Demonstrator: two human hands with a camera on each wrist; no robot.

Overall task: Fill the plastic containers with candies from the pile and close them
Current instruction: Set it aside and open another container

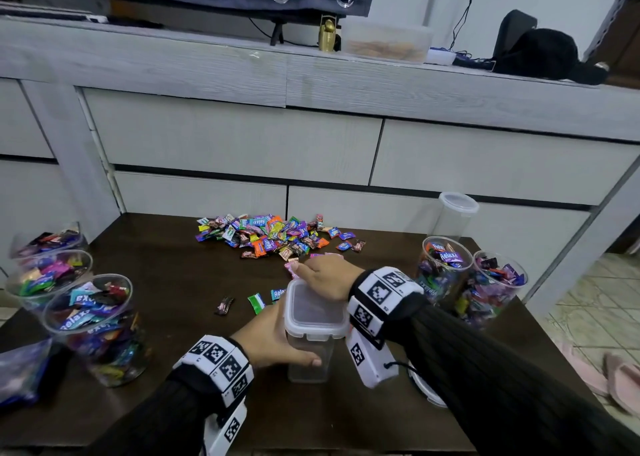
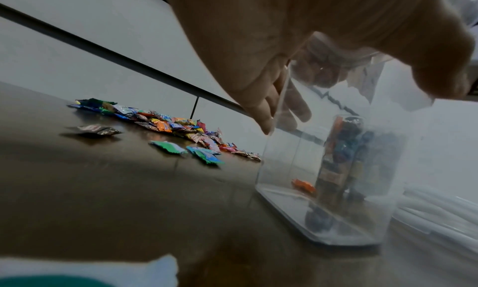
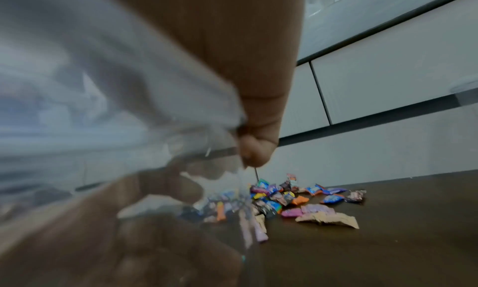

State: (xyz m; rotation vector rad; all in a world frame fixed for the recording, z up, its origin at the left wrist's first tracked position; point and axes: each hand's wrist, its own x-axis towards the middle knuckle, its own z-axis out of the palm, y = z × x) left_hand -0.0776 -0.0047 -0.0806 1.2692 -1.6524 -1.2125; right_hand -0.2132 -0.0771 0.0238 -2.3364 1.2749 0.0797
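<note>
Your left hand [image 1: 273, 337] wraps the clear square container [image 1: 311, 348] mid-table; right hand [image 1: 329, 275] grips its lid [image 1: 313, 311] at the far edge. Empty, so prob. light, stiff, slick — hold the walls low. Dark table [image 1: 194, 317], candy pile [image 1: 270, 235] just behind, grey drawers [image 1: 242, 136] beyond.

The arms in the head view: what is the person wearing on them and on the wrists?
Both arms are in black ribbed long sleeves. Behind the bare left hand and right hand, each wrist carries a black band with white blocks printed with square black-and-white coded markers. A thin black cord hangs by the right one.
</note>
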